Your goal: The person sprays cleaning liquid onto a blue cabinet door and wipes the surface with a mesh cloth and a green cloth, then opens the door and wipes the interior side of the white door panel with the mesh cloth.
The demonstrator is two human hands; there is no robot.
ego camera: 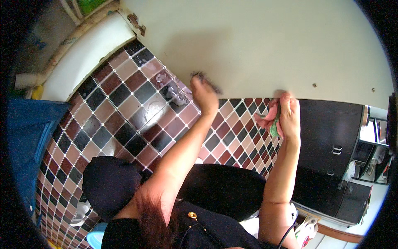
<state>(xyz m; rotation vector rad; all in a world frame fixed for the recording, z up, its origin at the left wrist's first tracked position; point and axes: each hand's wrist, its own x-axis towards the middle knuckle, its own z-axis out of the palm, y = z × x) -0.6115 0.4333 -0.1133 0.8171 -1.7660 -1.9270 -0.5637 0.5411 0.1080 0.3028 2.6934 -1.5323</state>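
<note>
A flat, pale door panel (264, 56) spans the upper part of the view. At its lower left edge is my left hand (204, 93), closed on a dark, blurred scrubber (211, 83) that lies against the panel. My right hand (289, 115) is at the panel's edge farther right, gripping a pink and green cloth (273, 119) that hangs from the fingers. Motion blurs both sets of fingertips.
Wet patches and suds (175, 93) lie on the checkered tile floor (124, 102). A rusty hinge (136, 24) is at the panel's corner. A blue door (34, 130) stands left, dark cabinets (326, 130) right, and a light-blue basin (95, 238) lower left.
</note>
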